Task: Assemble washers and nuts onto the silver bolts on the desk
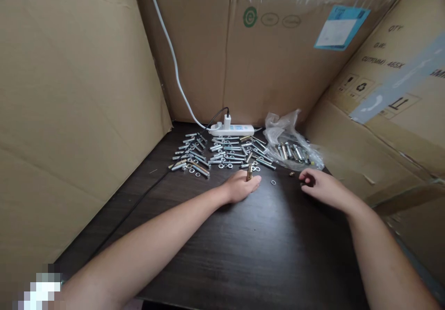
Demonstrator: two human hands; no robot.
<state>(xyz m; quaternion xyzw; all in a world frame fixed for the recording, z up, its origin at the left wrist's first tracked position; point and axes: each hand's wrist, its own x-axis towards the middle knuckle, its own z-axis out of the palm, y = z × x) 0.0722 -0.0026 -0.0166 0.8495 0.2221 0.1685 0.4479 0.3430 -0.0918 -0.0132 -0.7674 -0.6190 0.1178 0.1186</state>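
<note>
My left hand (241,186) is closed around a brass-coloured anchor bolt sleeve (249,173), which stands upright out of the grip. To its right a single washer (273,182) lies flat on the dark table (243,254). A small copper-coloured nut (291,173) rests farther right, just left of my right hand (318,186). That hand's fingers are curled in close to the tabletop; a dark bit shows at their tips, too small to name. Beyond my left hand, bolts, sleeves and washers (227,155) lie in rows, with another group of bolts (198,157) to the left.
A clear plastic bag (294,150) with several bolts lies at the back right. Behind the rows is a white power strip (232,129) with a plugged-in charger (227,122). A black cable (139,199) crosses the left side. Cardboard walls (198,60) surround the table.
</note>
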